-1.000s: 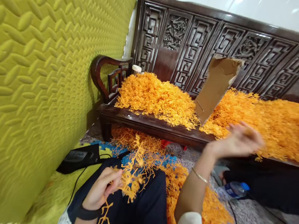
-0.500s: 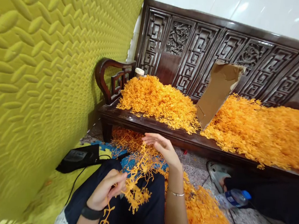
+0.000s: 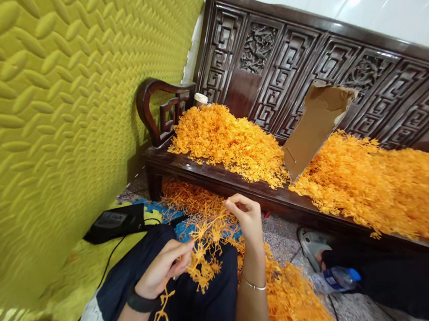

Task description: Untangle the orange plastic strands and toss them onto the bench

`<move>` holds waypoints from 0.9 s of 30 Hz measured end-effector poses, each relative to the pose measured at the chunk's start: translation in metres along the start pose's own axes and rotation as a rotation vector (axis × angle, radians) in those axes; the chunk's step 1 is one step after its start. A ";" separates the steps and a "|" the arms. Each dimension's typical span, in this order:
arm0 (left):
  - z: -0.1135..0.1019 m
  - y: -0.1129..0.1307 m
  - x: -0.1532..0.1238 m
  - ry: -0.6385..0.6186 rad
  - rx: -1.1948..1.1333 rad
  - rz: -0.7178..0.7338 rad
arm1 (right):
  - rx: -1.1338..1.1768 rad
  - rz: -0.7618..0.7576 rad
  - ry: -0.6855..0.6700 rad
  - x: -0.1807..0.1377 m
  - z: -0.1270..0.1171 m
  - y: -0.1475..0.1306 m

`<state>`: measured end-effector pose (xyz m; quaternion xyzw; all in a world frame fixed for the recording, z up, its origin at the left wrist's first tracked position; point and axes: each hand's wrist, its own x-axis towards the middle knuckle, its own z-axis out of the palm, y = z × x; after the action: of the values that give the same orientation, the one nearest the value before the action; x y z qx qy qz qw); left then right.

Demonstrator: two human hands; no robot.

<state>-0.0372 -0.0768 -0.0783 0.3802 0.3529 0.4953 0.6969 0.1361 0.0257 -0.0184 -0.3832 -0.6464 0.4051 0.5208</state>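
Low over my lap, my left hand (image 3: 165,269) is closed around a bunch of orange branching plastic sprigs (image 3: 204,263). The sprigs fan out to the right of my fingers, and a thin stem hangs down below the fist. Up and to the right, my right hand (image 3: 246,216) has thumb and fingertips pinched together at the upper end of the same bunch. The exact piece in that pinch is too small to make out clearly. More orange sprigs (image 3: 290,305) are heaped on the floor beside my right forearm.
A dark carved wooden bench (image 3: 212,178) bears orange piles, split by an upright cardboard piece (image 3: 312,125). A yellow foam mat (image 3: 69,101) stands at left. A black device (image 3: 116,224), a water bottle (image 3: 340,279) and another person's leg (image 3: 380,277) are on the floor level.
My right hand has gone from spread fingers to a pinch at the bunch's top, moving slightly right. My left hand has shifted a little right and up, still holding the sprigs.
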 end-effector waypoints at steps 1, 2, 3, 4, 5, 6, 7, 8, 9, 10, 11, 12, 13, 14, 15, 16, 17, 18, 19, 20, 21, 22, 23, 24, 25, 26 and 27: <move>0.004 -0.001 0.001 0.009 -0.014 -0.001 | 0.048 0.025 0.056 0.000 -0.001 0.003; 0.009 -0.003 0.002 0.017 -0.038 -0.004 | 0.092 0.045 0.125 0.000 -0.001 0.007; 0.014 -0.005 0.003 0.019 -0.066 -0.011 | 0.126 0.060 0.196 -0.001 -0.001 0.011; 0.019 -0.008 0.004 0.010 -0.096 -0.021 | 0.151 0.067 0.259 -0.001 -0.001 0.014; 0.024 -0.010 0.006 -0.004 -0.127 -0.035 | 0.167 0.069 0.311 -0.002 0.000 0.018; 0.028 -0.012 0.008 -0.021 -0.158 -0.050 | 0.173 0.070 0.349 -0.003 0.002 0.022; 0.031 -0.014 0.010 -0.034 -0.185 -0.065 | 0.173 0.068 0.377 -0.003 0.003 0.026; 0.034 -0.016 0.011 -0.041 -0.207 -0.077 | 0.167 0.067 0.400 -0.003 0.003 0.030; 0.035 -0.018 0.012 -0.042 -0.226 -0.089 | 0.161 0.064 0.430 -0.002 0.002 0.034; 0.035 -0.019 0.012 -0.036 -0.245 -0.098 | 0.154 0.056 0.473 -0.001 -0.001 0.037; 0.034 -0.020 0.011 -0.024 -0.262 -0.101 | 0.147 0.039 0.536 0.001 -0.006 0.040; 0.032 -0.021 0.009 -0.006 -0.276 -0.097 | 0.143 0.011 0.619 0.004 -0.015 0.042; 0.028 -0.022 0.006 0.020 -0.285 -0.084 | 0.142 -0.028 0.720 0.005 -0.026 0.041; 0.023 -0.023 0.003 0.052 -0.287 -0.064 | 0.142 -0.075 0.829 0.006 -0.039 0.038; 0.017 -0.023 0.000 0.085 -0.278 -0.040 | 0.145 -0.130 0.938 0.005 -0.053 0.032; 0.011 -0.023 -0.003 0.113 -0.258 -0.018 | 0.144 -0.191 1.039 0.002 -0.066 0.023; 0.004 -0.023 -0.005 0.137 -0.231 -0.001 | 0.136 -0.254 1.126 -0.003 -0.077 0.012; -0.003 -0.023 -0.006 0.153 -0.207 0.010 | 0.113 -0.330 1.214 -0.010 -0.085 -0.002; -0.009 -0.024 -0.005 0.173 -0.196 0.020 | 0.061 -0.418 1.316 -0.016 -0.090 -0.017; -0.014 -0.024 -0.004 0.198 -0.206 0.030 | -0.007 -0.510 1.425 -0.022 -0.091 -0.032; -0.017 -0.025 -0.001 0.224 -0.232 0.041 | -0.086 -0.611 1.547 -0.027 -0.090 -0.044; -0.020 -0.026 0.002 0.252 -0.271 0.049 | -0.168 -0.713 1.666 -0.028 -0.087 -0.054; -0.021 -0.026 0.005 0.277 -0.318 0.054 | -0.232 -0.806 1.765 -0.025 -0.083 -0.059; -0.020 -0.027 0.007 0.296 -0.367 0.055 | -0.273 -0.870 1.828 -0.017 -0.079 -0.060; -0.019 -0.027 0.009 0.309 -0.413 0.051 | -0.292 -0.881 1.835 -0.006 -0.076 -0.056; -0.018 -0.026 0.010 0.313 -0.454 0.044 | -0.302 -0.831 1.772 0.009 -0.074 -0.047; -0.016 -0.026 0.010 0.310 -0.488 0.039 | -0.306 -0.719 1.641 0.026 -0.073 -0.036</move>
<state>-0.0379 -0.0698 -0.1096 0.1279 0.3183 0.6311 0.6957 0.2010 0.0450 0.0336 -0.3915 -0.1998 -0.2721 0.8560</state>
